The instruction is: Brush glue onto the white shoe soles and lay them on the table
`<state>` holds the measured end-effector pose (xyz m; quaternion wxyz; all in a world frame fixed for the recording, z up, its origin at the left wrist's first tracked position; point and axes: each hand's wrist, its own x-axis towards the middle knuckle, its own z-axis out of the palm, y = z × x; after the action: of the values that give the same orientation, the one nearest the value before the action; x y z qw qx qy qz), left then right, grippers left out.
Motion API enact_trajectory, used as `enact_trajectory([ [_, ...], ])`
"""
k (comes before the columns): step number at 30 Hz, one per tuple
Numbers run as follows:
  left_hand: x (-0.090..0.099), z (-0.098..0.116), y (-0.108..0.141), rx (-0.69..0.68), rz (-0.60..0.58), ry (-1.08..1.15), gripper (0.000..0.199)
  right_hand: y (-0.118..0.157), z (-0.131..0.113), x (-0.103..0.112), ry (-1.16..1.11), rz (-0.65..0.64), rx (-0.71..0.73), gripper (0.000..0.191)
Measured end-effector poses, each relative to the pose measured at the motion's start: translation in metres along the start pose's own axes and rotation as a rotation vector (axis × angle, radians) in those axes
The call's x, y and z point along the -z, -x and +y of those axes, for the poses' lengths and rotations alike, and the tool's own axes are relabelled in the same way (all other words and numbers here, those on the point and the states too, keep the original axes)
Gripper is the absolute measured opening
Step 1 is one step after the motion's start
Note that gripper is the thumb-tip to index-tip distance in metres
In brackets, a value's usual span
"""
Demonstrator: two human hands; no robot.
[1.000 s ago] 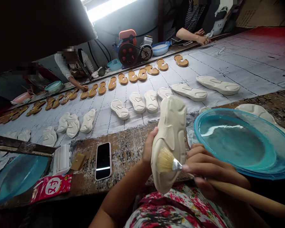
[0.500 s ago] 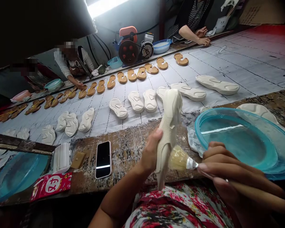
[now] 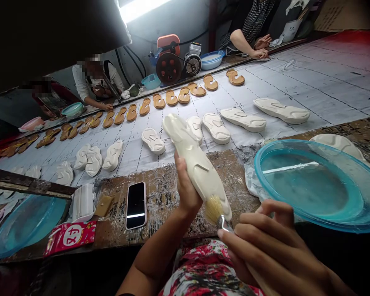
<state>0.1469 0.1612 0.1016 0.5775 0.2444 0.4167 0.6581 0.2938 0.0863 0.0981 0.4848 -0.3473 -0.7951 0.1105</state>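
In the head view, your left hand (image 3: pixel 186 185) grips the pale shoe sole (image 3: pixel 200 166) at mid-picture, while your right fingers pinch the brush (image 3: pixel 217 211), bristles at the sole's 6 o'clock end. The sole's face looks glossy; if wet, it could slide from your left fingers, or a quick stroke could spatter the phone (image 3: pixel 136 205) at its 8 o'clock. Your left fingertips are hidden behind the sole, another sole (image 3: pixel 197 127) beyond is part-covered, and blur leaves bristle contact uncertain.
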Motion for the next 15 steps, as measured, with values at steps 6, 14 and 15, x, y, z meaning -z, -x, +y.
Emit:
enact_trajectory([
  [6, -0.003, 0.009, -0.004, 0.434, -0.073, 0.24, 0.067, -0.017, -0.002, -0.002, -0.039, 0.011, 0.215, 0.013],
  [14, -0.04, 0.03, 0.004, 0.818, -0.144, -0.09, 0.052, -0.016, 0.007, 0.002, -0.198, 0.109, 0.096, 0.014],
  [15, -0.041, 0.031, 0.004, 0.829, -0.161, -0.094, 0.052, -0.017, 0.006, 0.001, -0.199, 0.1, 0.1, 0.013],
])
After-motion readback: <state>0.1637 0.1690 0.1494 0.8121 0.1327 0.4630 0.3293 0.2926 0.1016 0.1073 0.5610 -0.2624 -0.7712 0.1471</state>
